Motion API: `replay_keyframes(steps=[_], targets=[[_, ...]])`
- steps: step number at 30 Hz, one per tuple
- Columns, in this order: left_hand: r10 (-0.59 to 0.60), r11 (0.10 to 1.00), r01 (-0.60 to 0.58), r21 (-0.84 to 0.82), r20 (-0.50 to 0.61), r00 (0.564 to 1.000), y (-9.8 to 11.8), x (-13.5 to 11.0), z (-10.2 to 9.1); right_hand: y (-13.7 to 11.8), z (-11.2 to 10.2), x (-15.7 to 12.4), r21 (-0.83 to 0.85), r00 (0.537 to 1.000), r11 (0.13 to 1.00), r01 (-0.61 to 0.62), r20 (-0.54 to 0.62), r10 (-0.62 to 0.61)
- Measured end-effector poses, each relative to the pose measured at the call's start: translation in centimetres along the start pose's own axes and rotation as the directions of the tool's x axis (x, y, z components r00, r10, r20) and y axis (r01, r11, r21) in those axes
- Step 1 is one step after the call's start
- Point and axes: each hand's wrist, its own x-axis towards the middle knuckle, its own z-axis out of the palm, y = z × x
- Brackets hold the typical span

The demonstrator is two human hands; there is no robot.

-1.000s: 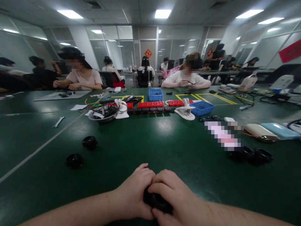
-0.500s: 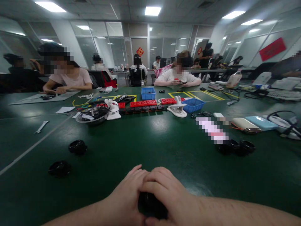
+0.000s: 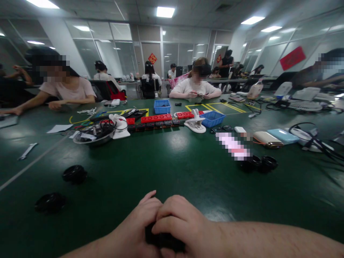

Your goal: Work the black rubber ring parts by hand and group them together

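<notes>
At the near edge of the view, both hands are closed around a black plastic part [image 3: 168,242]. My left hand [image 3: 141,222] wraps its left side, with one fingertip sticking up. My right hand [image 3: 185,224] curls over its top and right side. Fingers cover most of the part, so its full shape is hidden. Two black ring-shaped parts lie to the left, one ring [image 3: 74,174] farther off and another ring [image 3: 50,202] nearer. On the right, two more black rings sit side by side, a left ring [image 3: 252,163] and a right ring [image 3: 269,163].
Across the green table [image 3: 166,168] stand a clear bowl [image 3: 94,139] of cables, red power strips [image 3: 156,118], a white clip stand [image 3: 195,123] and blue bins [image 3: 213,118]. A wrench [image 3: 27,151] lies left; power banks [image 3: 282,135] lie right. Several people sit beyond.
My view has turned slightly right, so the table things appear farther left. Both hands stay around the black part, the right fingers slightly shifted. The person at left has stretched out an arm.
</notes>
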Motion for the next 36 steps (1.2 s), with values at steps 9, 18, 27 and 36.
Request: replay_keyframes(steps=[9, 18, 27, 36], targets=[[0.062, 0.998, -0.061, 0.011, -0.095, 0.994, -1.2, -0.2, 0.2, -0.2, -0.7, 0.0, -0.096, 0.989, 0.994, 0.052, 0.143, -0.038], [-0.126, 0.983, 0.149, 0.106, -0.195, 0.973, -1.2, 0.1, -0.4, -0.4, 0.1, 0.0, -0.130, 0.929, 0.927, -0.352, 0.075, 0.363], [-0.037, 0.999, 0.037, 0.017, 0.033, 0.999, -0.7, 0.1, -0.8, 0.5, 0.3, -0.2, -0.156, 0.972, 0.969, -0.193, 0.108, 0.211], [0.006, 1.000, -0.004, -0.012, 0.187, 0.982, 0.3, 0.3, -2.2, 1.1, 1.1, -0.6, -0.102, 0.967, 0.977, 0.189, 0.194, -0.166]])
